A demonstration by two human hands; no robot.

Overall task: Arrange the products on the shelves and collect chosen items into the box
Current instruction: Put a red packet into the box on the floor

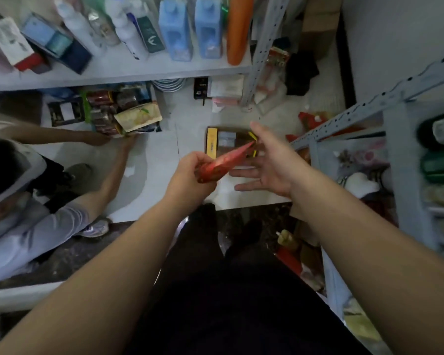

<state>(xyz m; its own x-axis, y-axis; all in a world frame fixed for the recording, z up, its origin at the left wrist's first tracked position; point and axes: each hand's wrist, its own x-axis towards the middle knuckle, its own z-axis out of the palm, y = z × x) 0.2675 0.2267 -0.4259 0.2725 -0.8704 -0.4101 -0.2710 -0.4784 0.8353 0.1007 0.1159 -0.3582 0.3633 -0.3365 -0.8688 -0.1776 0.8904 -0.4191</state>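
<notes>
Bare forearms (108,272) fill the lower frame. Left hand (187,178) grips a glossy, tapered red pouch (223,163) at centre. Right hand (269,162) is spread flat beside its tip. Rectangular brown box (226,138) sits on smooth pale floor (185,119) behind.

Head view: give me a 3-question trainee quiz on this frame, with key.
1. True or false: the left hand grips the red packet.
2. The right hand is: A) open with its fingers spread, B) gripping a bottle, C) out of view.
3. Fill in: the cardboard box seen past both hands sits on the ____.

Key: 1 true; 2 A; 3 floor.
</notes>
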